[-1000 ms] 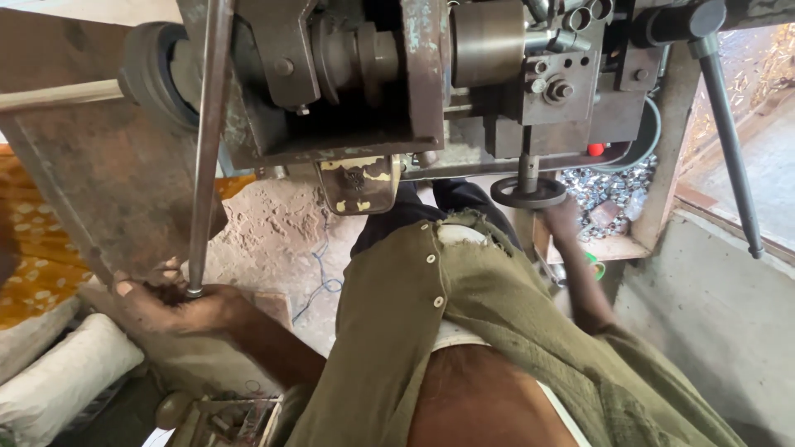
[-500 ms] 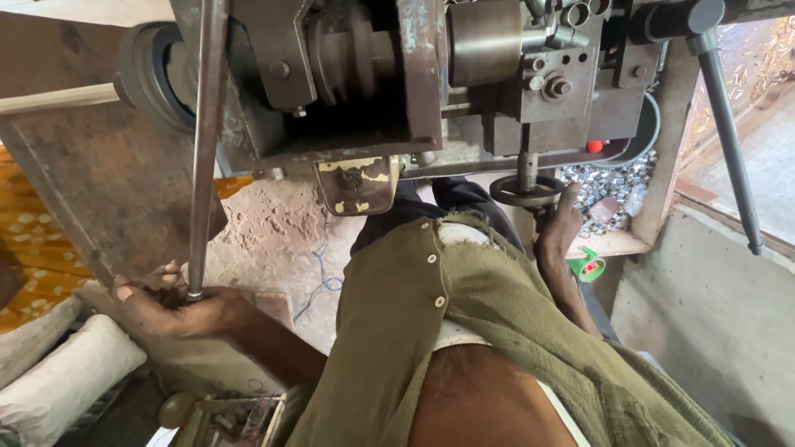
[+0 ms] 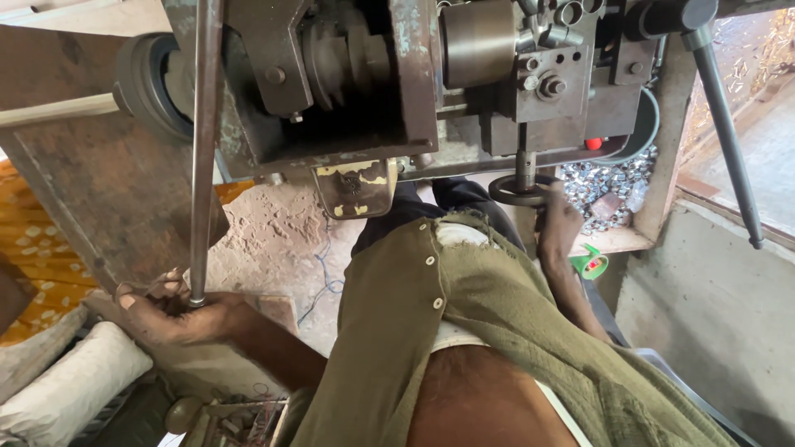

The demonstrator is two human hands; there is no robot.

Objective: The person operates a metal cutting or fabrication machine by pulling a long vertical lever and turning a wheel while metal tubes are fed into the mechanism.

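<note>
Your left hand (image 3: 170, 314) is down low on the left side. Its fingers curl around the bottom end of a long thin grey metal rod (image 3: 201, 149), so this hand is closed on the rod. The rod stands almost straight up and runs past the front of the big rusty grey metal machine (image 3: 348, 83) above you.

Your right hand (image 3: 556, 228) is up by the small round dark metal hand wheel (image 3: 520, 189) under the machine. The hand touches the wheel's edge, and the fingers seem to bend around it, but you cannot tell how tight the hold is.

A long dark grey metal lever (image 3: 729, 141) slants down on the far right, away from both hands. A heap of small shiny metal bits (image 3: 609, 178) lies just behind the wheel. A small green and white thing (image 3: 590, 263) sits near your right arm. A white sack (image 3: 74, 381) lies low on the left, near your left hand. Your olive green shirt (image 3: 464, 331) fills the middle.
</note>
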